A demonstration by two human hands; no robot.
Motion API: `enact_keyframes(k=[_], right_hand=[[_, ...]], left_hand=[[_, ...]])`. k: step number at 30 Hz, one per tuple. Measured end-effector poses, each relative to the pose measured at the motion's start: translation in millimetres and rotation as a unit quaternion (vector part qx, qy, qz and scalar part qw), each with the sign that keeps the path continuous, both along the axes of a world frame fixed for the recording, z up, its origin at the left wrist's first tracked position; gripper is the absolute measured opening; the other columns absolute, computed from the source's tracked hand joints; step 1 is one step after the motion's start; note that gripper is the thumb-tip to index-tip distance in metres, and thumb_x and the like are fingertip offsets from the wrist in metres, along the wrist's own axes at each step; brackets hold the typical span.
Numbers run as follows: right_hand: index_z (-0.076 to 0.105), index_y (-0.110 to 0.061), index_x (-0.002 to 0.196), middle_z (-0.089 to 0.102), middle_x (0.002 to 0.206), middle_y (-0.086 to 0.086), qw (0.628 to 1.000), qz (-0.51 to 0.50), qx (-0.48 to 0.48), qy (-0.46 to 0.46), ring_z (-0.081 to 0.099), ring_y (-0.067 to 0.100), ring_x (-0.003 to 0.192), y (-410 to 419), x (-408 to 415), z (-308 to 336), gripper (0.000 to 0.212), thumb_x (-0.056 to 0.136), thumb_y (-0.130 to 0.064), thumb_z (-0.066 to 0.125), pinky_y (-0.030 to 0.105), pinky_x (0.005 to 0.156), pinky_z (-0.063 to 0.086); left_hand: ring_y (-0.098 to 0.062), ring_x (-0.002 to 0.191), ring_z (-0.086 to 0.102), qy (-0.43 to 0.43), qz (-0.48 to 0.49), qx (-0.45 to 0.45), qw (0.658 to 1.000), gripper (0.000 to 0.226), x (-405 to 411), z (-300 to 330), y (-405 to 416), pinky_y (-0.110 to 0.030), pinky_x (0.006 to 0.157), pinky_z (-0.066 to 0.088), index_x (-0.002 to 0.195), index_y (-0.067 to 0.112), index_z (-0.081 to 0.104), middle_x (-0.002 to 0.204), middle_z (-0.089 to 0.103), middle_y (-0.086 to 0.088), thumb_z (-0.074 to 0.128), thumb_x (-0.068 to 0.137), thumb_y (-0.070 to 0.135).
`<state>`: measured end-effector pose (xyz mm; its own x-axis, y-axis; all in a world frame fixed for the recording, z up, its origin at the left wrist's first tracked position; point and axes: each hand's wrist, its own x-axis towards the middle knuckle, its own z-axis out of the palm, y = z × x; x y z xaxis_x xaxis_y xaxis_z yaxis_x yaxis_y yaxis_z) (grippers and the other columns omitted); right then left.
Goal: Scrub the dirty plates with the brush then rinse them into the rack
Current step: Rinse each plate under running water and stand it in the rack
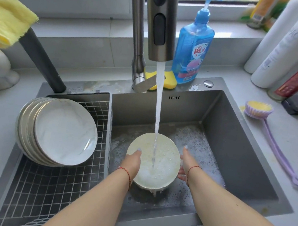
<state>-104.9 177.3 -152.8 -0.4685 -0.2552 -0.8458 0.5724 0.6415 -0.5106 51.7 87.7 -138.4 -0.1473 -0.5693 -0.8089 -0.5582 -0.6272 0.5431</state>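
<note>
Gripping the soapy plate (157, 162) under running water, left hand (132, 162) and right hand (186, 165)

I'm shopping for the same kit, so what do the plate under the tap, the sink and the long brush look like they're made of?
Plate: likely glazed ceramic, a glossy white face that sheds water.
Sink: probably brushed or coated metal, with matte grey flat walls and crisp corners.
Brush: looks like plastic, a smooth lilac handle with a moulded hanging loop.
</note>
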Motion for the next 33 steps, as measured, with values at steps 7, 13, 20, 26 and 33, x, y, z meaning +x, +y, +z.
enact_keyframes(k=[7, 13, 20, 26, 33], right_hand=[[0.064, -0.013, 0.097, 0.067, 0.091, 0.008, 0.999, 0.018, 0.023, 0.017, 0.062, 0.022, 0.072, -4.0, 2.0, 0.2, 0.067, 0.089, -0.07, 0.031, 0.033, 0.074, 0.056], [0.041, -0.007, 0.138, 0.055, 0.132, 0.015, 0.991, 0.054, 0.06, 0.11, 0.055, 0.036, 0.117, -5.9, -21.3, -49.3, 0.089, 0.077, -0.072, 0.038, 0.041, 0.093, 0.046], [0.042, 0.001, 0.127, 0.049, 0.126, 0.021, 0.977, 0.064, 0.079, 0.185, 0.049, 0.031, 0.105, -6.0, -12.4, -2.8, 0.035, 0.092, 0.005, 0.037, 0.029, 0.082, 0.036], [0.06, -0.003, 0.088, 0.053, 0.086, 0.009, 0.98, 0.031, 0.02, 0.194, 0.049, 0.029, 0.083, 5.6, -19.3, 5.9, 0.026, 0.083, 0.014, 0.042, 0.025, 0.063, 0.04], [0.06, -0.009, 0.1, 0.065, 0.091, 0.012, 0.984, -0.005, -0.103, 0.142, 0.061, 0.029, 0.074, 5.9, -19.9, 33.5, 0.029, 0.074, 0.002, 0.059, 0.03, 0.056, 0.048]], left_hand=[[-0.03, 0.144, 0.033, 0.061, 0.078, 0.03, 0.995, 0.079, 2.0, -11.7, -4.1, -0.05, 0.12, 0.024, 0.15, 0.018, 0.038, 0.155, 0.04, -0.007, 0.042, 0.085, 0.063], [-0.03, 0.116, 0.06, 0.085, 0.151, 0.077, 0.982, 0.057, 5.4, -15.7, -7.0, -0.048, 0.097, 0.053, 0.138, 0.02, 0.052, 0.136, 0.058, -0.01, 0.049, 0.091, 0.051], [-0.04, 0.1, 0.063, 0.095, 0.149, 0.104, 0.979, 0.04, 6.2, 12.3, 8.2, -0.021, 0.039, 0.047, 0.131, 0.005, 0.059, 0.082, 0.071, -0.009, 0.041, 0.105, 0.03], [-0.022, 0.06, 0.053, 0.141, 0.19, 0.107, 0.966, 0.038, 10.8, 18.6, 12.3, -0.021, 0.035, 0.044, 0.128, -0.001, 0.058, 0.074, 0.059, -0.008, 0.053, 0.1, 0.024], [-0.043, 0.114, 0.062, 0.32, 0.232, 0.185, 0.9, 0.058, 15.4, 28.7, 28.2, -0.055, 0.085, 0.057, 0.127, 0.018, 0.061, 0.121, 0.069, -0.018, 0.034, 0.099, 0.061]])
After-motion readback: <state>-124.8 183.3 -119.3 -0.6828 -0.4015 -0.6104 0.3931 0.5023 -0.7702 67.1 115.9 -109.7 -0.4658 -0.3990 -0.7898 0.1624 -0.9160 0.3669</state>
